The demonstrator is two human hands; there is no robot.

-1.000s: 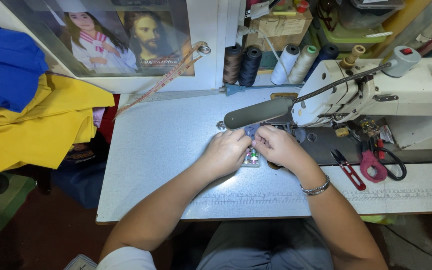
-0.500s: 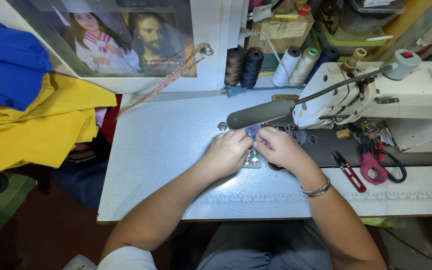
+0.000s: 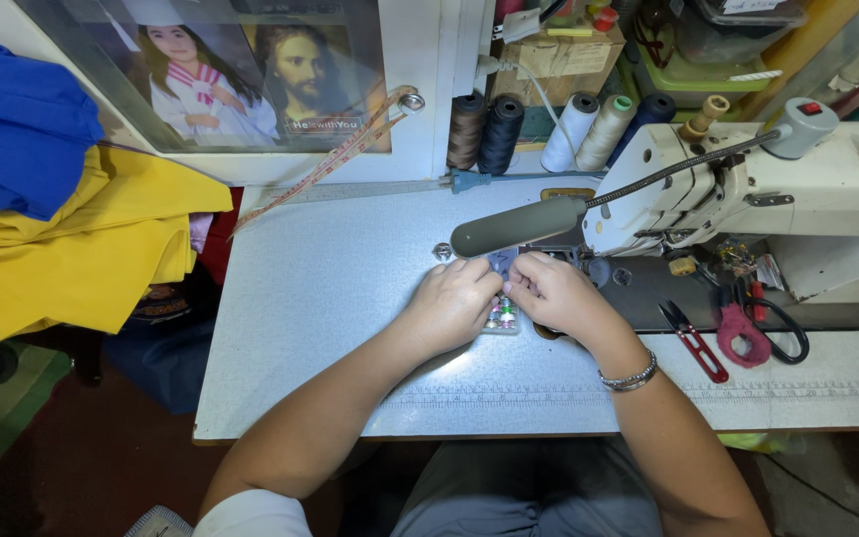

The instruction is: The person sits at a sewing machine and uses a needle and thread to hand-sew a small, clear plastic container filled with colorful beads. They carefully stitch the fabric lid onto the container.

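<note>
Item: small clear plastic case of coloured thread bobbins (image 3: 502, 316), flat on the pale speckled tabletop (image 3: 330, 298), just in front of the white sewing machine (image 3: 748, 189).
Handling, judged: light, rigid, smooth; take it by its long edges.
Left hand (image 3: 449, 306): fingers curled, pinching a small bluish-grey piece (image 3: 500, 263) above the case.
Right hand (image 3: 552, 294): fingers likewise closed on the same piece.

Brown cardboard box (image 3: 556, 62) behind thread spools (image 3: 589, 129), back shelf
</note>
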